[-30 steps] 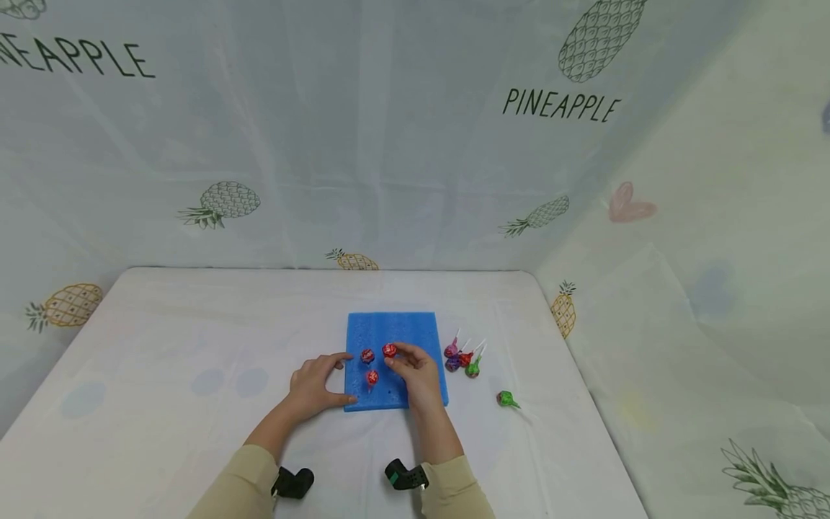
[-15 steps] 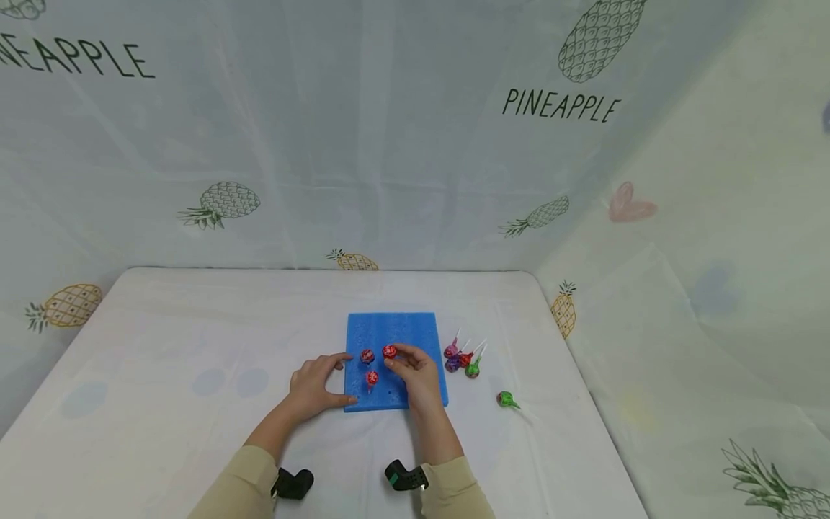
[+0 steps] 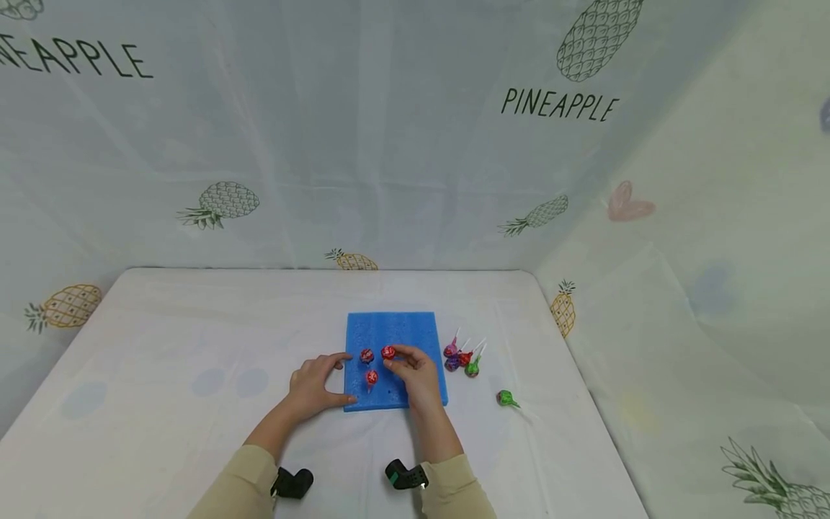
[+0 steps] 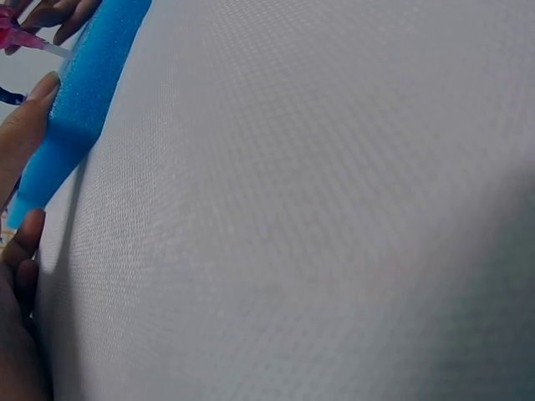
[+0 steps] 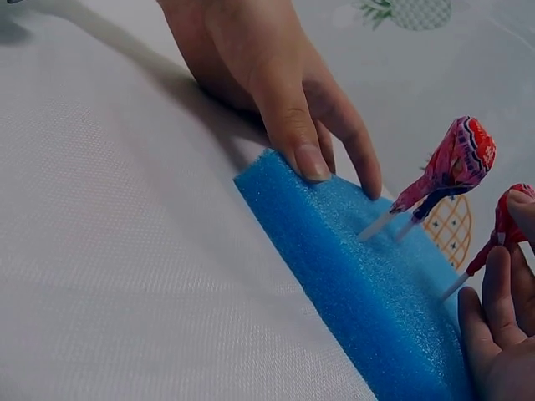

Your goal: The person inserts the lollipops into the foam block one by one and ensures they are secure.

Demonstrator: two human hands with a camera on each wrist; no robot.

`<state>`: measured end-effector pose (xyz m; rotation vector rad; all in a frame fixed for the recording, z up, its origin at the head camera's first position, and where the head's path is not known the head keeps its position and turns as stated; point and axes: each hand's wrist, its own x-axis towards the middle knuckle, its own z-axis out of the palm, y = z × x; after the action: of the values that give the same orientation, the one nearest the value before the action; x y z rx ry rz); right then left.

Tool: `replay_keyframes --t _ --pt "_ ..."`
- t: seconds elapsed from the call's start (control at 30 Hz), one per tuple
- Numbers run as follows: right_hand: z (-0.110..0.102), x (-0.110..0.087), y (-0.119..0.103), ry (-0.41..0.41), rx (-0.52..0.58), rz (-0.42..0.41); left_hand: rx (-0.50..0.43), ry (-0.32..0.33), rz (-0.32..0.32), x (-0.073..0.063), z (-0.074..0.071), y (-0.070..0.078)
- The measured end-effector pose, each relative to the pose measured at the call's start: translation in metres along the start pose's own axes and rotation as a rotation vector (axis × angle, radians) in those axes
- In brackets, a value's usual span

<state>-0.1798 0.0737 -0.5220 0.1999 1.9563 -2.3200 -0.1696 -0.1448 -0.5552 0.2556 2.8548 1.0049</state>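
Note:
A blue foam block point(image 3: 415, 328) lies on the white-covered table. Two red-wrapped lollipops point(image 3: 367, 356) stand in its left part, their white sticks down in the foam. My left hand point(image 3: 313, 388) rests on the block's left edge, thumb pressing the near corner and fingers spread toward the far side. Between the thumb and fingers of my right hand point(image 3: 418, 373) is a third red lollipop point(image 3: 387, 352), pinched at its wrapped head. In the right wrist view its stick point(image 5: 456, 286) points down and meets the foam's top.
Right of the block lies a small cluster of lollipops: pink point(image 3: 450, 349), purple point(image 3: 452, 362), red point(image 3: 465, 357) and green point(image 3: 472, 370). Another green lollipop point(image 3: 506, 398) lies apart, farther right and nearer. Patterned pineapple sheets point(image 3: 415, 144) hang behind the table.
The lollipop in my right hand has lowered very slightly toward the foam. My left hand and the other lollipops look the same.

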Motion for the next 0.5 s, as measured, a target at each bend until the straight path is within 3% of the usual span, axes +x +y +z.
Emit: replay_keyframes --t 0.27,0.5 --pt "-0.002 0.006 0.009 0.001 -0.081 0.003 -0.005 -0.001 -0.002 0.001 0.001 -0.001" --pt "-0.002 0.003 -0.001 -0.028 -0.121 0.027 -0.002 -0.002 -0.003 0.001 0.001 -0.002"
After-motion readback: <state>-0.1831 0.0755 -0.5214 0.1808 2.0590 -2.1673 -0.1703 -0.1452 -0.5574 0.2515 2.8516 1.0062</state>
